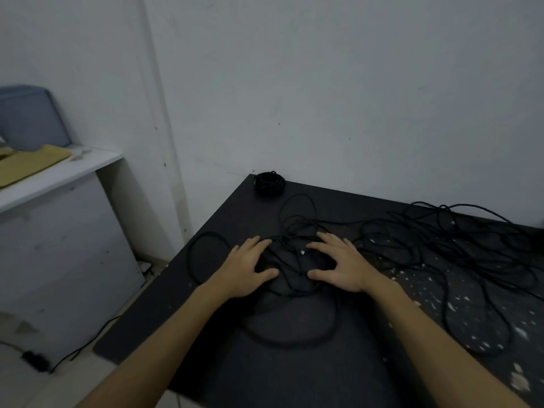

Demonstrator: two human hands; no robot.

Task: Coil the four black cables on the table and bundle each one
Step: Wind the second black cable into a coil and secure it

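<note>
Looking down from the head cam, I've got both hands flat on the black tabletop (206, 313), right over a loose black cable (294, 340) that sprawls in big loops around and under my palms. My left hand (250, 267) has its grip apart, fingers spread and pretty much straight, pressing down on the strands with the thumb pointing inward. My right hand (338, 266) is the same deal, fingers splayed and resting on the cable, not curled round anything. Between the two hands I can just make out a small silvery connector (302, 252) at a cable end, too small to tell what type. One coiled cable bundle (269, 184) sits at the far left corner of the tabletop, just beside the white wall (323, 83). Off to the right there's a messy tangle of more cables (456, 240) spread over the tabletop's far right part, where the surface is speckled with pale chips. I honestly can't tell how many separate cables are in that pile. On the left is a white shelf (59, 175) with a yellowish cloth (26, 166) and a blurry grey-blue box (29, 119). No brands or readable writing anywhere that I can see, it's dim and soft.
</note>
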